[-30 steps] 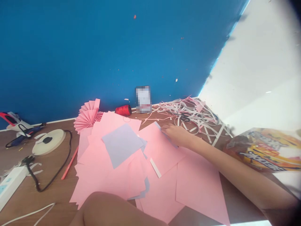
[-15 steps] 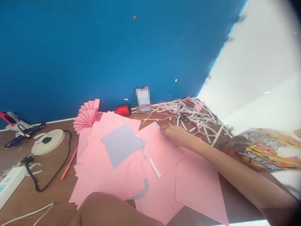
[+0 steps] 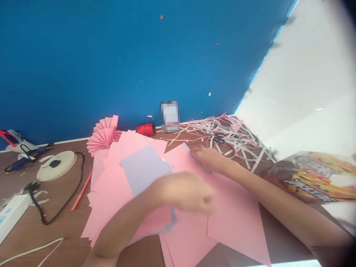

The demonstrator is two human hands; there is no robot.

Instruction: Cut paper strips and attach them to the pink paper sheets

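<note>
Pink paper sheets (image 3: 236, 222) lie spread over the wooden table (image 3: 63, 226), with a pale lilac sheet (image 3: 144, 167) on top. My right hand (image 3: 207, 157) rests at the far corner of a pink sheet, its fingers pinched on that corner. My left hand (image 3: 186, 193) hovers over the middle of the sheets, smeared by motion, so its fingers cannot be read. It covers the spot where a small white strip lay.
A pink paper fan (image 3: 104, 135) and a red thread spool (image 3: 146, 129) sit by the blue wall. Paper strips with scissors (image 3: 228, 135) are heaped at back right. A tape roll (image 3: 57, 165), black cable, orange pencil (image 3: 81, 191), power strip and a printed bag (image 3: 314, 176) are nearby.
My left arm has swung up from the bottom edge, and the hand now hovers over the middle of the pink sheets. My right hand has stayed on the sheet's corner.
</note>
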